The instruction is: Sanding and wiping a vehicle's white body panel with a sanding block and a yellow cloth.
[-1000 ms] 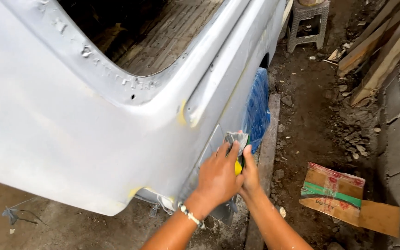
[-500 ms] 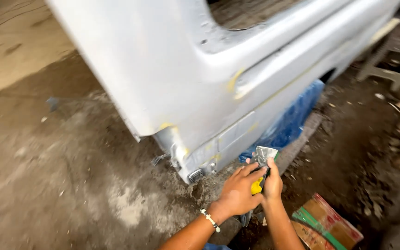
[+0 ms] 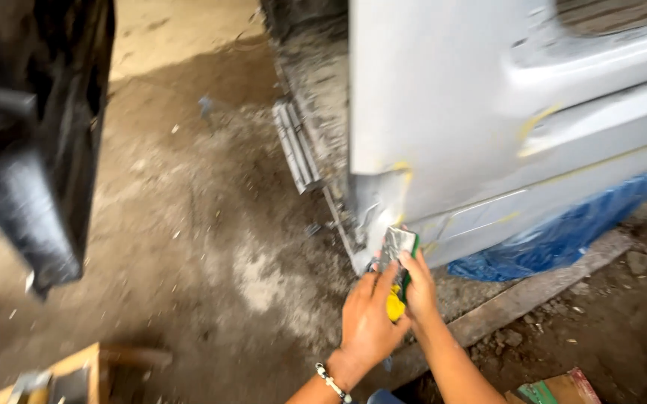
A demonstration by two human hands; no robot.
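Lower middle of the frame: both hands are bunched together right at the bottom corner of the grey primed vehicle body panel (image 3: 488,112). The left hand (image 3: 368,322) has its fingers wrapped around a yellow lump of filler (image 3: 394,305). The right hand (image 3: 419,288) pinches a flat grey metal scraper blade (image 3: 398,243), tip touching the panel's lower edge. Crumpled blue plastic sheet (image 3: 563,232) sits under the panel to the right, on the dirt floor (image 3: 188,224).

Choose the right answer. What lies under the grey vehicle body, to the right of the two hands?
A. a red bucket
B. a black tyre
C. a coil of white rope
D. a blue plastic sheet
D: a crumpled blue plastic sheet lies on the ground under the lower edge of the grey vehicle body, to the right of the left hand and right hand.
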